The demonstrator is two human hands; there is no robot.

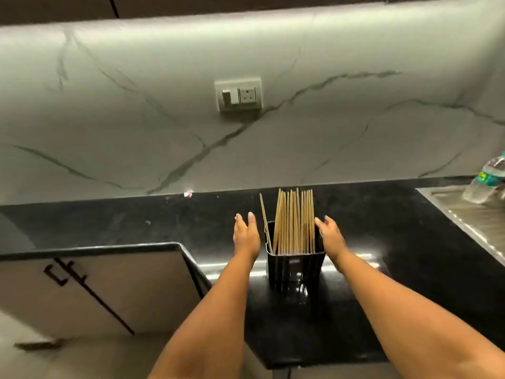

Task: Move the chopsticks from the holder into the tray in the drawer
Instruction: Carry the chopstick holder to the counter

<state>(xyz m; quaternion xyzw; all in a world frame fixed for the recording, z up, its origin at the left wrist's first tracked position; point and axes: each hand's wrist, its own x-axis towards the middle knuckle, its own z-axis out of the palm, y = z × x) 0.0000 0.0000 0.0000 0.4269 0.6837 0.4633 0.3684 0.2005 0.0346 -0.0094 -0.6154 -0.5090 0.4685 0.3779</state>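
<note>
Chopsticks [293, 221], slim pale wooden sticks, stand bundled in a black rectangular plastic holder [296, 265] on the glossy black bench [410, 242], lower centre of the frame. None look removed yet; no drawer or tray is in view. The left hand [246, 236] hovers just beside the holder, fingers straight, holding nothing; the right hand [329, 236] lies flat by its other side, likewise empty. A small label on the holder is unreadable.

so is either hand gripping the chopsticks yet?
No: both the left hand and right hand are open beside the holder, chopsticks untouched.
</note>
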